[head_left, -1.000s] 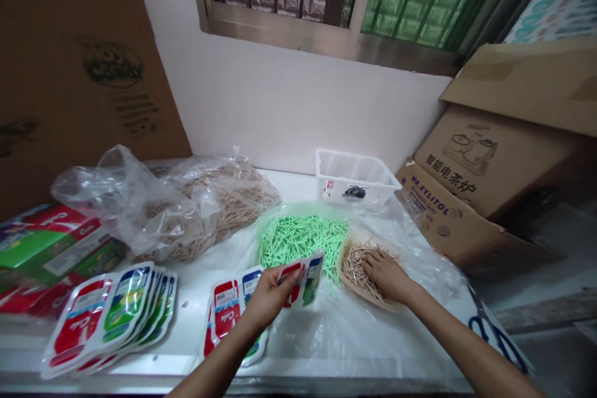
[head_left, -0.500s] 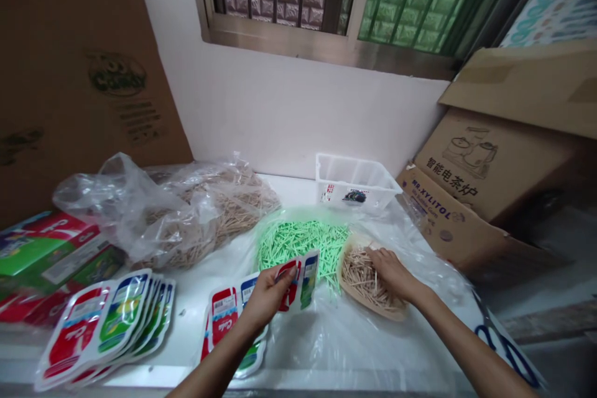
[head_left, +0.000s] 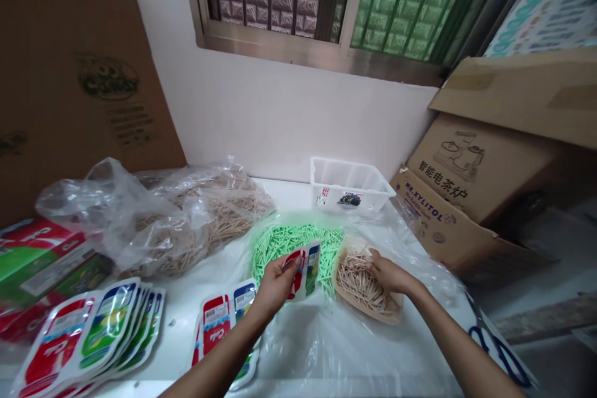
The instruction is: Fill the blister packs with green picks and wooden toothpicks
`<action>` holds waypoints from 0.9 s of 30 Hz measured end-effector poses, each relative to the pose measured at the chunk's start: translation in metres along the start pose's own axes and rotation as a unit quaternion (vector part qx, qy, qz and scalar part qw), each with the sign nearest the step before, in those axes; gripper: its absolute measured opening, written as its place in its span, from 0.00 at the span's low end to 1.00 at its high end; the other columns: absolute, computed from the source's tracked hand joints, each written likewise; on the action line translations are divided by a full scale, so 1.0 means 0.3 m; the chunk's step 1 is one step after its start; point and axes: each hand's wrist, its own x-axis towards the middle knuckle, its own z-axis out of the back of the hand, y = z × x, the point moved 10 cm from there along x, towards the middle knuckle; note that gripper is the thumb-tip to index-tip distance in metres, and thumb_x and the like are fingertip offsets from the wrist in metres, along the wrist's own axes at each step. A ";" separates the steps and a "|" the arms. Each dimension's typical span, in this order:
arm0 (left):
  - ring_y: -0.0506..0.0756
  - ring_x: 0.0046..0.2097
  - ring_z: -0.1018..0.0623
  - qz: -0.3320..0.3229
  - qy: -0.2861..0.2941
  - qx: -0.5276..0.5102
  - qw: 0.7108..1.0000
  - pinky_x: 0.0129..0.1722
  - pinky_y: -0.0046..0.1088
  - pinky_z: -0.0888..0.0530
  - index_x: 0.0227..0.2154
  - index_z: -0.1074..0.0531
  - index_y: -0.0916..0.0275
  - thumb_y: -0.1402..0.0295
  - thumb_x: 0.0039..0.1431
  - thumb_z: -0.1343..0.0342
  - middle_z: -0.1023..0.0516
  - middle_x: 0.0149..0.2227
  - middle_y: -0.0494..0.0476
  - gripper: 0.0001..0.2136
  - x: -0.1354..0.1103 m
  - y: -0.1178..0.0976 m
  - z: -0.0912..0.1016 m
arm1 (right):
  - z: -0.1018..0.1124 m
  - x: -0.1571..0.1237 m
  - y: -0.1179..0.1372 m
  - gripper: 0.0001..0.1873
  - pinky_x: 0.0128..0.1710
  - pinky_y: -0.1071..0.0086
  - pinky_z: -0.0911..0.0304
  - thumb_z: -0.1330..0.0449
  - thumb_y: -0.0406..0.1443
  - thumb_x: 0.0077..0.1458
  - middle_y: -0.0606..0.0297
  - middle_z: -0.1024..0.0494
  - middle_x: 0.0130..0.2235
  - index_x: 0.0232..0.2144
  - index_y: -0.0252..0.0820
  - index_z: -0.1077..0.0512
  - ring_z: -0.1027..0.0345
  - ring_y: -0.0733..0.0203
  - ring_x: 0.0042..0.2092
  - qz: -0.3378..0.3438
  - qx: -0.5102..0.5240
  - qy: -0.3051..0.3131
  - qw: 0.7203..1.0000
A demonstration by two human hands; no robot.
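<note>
My left hand (head_left: 278, 283) pinches a small flat packet (head_left: 308, 268) with red and green-blue printed halves, held upright in front of a heap of light-green sticks (head_left: 284, 242). My right hand (head_left: 387, 270) is at a shallow beige tray (head_left: 373, 314) full of thin beige sticks (head_left: 357, 280). Its fingers are drawn together on sticks at the tray's upper right; the fingertips are partly hidden. Below my left forearm lie several similar cola-printed packets (head_left: 217, 320). A fanned stack of filled-looking packets (head_left: 93, 329) rests at the table's lower left.
A clear plastic bag of beige sticks (head_left: 224, 211) lies at the back left beside a red-green box (head_left: 46, 261). At the back stands a white plastic basket (head_left: 352, 183). Cardboard boxes (head_left: 448, 161) flank the right side, and a tall carton (head_left: 84, 25) the left. Plastic sheeting (head_left: 345, 348) covers the table.
My right hand has shifted slightly within the beige sticks, its fingers drawing together near the tray's edge. My left hand still holds the packet, now turned more toward me. The view has shifted slightly.
</note>
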 end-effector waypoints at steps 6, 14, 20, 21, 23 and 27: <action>0.46 0.15 0.36 -0.014 -0.001 0.002 1.000 0.14 0.18 0.42 0.23 0.33 0.64 0.48 0.48 0.46 0.33 0.14 0.47 0.21 0.010 0.000 -0.018 | -0.002 -0.015 0.003 0.17 0.39 0.70 0.43 0.52 0.36 0.58 0.44 0.25 0.43 0.44 0.28 0.33 0.31 0.52 0.43 -0.010 -0.045 0.031 0.998; 0.53 0.29 0.28 -0.251 -0.083 0.147 0.953 0.30 0.28 0.32 0.30 0.26 0.62 0.60 0.60 0.55 0.27 0.25 0.52 0.15 0.018 -0.196 -0.124 | 0.023 -0.018 0.063 0.16 0.37 0.69 0.44 0.57 0.34 0.60 0.43 0.25 0.41 0.41 0.29 0.34 0.31 0.52 0.43 -0.019 -0.064 0.002 0.998; 0.59 0.48 0.33 -0.407 -0.072 0.310 0.856 0.47 0.39 0.39 0.44 0.28 0.59 0.78 0.50 0.52 0.28 0.46 0.59 0.18 0.029 -0.282 -0.422 | 0.050 -0.055 0.159 0.14 0.35 0.71 0.46 0.55 0.30 0.57 0.47 0.24 0.40 0.41 0.32 0.34 0.30 0.54 0.43 0.020 -0.066 -0.021 0.997; 0.60 0.49 0.33 -0.407 -0.069 0.319 0.853 0.48 0.40 0.39 0.44 0.29 0.59 0.79 0.49 0.51 0.28 0.46 0.59 0.19 0.051 -0.279 -0.449 | 0.056 -0.067 0.170 0.14 0.35 0.71 0.46 0.56 0.30 0.57 0.48 0.24 0.40 0.41 0.33 0.34 0.31 0.54 0.43 0.031 -0.063 -0.023 0.997; 0.60 0.48 0.34 -0.395 -0.074 0.318 0.859 0.48 0.41 0.40 0.44 0.29 0.59 0.79 0.49 0.51 0.28 0.46 0.60 0.19 0.103 -0.271 -0.477 | 0.067 -0.093 0.184 0.13 0.36 0.70 0.45 0.56 0.32 0.58 0.50 0.24 0.39 0.40 0.34 0.34 0.31 0.54 0.43 0.051 -0.059 -0.025 0.997; 0.60 0.47 0.34 -0.383 -0.064 0.301 0.871 0.47 0.40 0.40 0.44 0.29 0.60 0.79 0.49 0.52 0.28 0.44 0.60 0.19 0.180 -0.249 -0.527 | 0.075 -0.120 0.193 0.12 0.40 0.66 0.45 0.53 0.34 0.57 0.49 0.25 0.41 0.38 0.35 0.32 0.32 0.51 0.44 0.075 -0.049 -0.032 0.995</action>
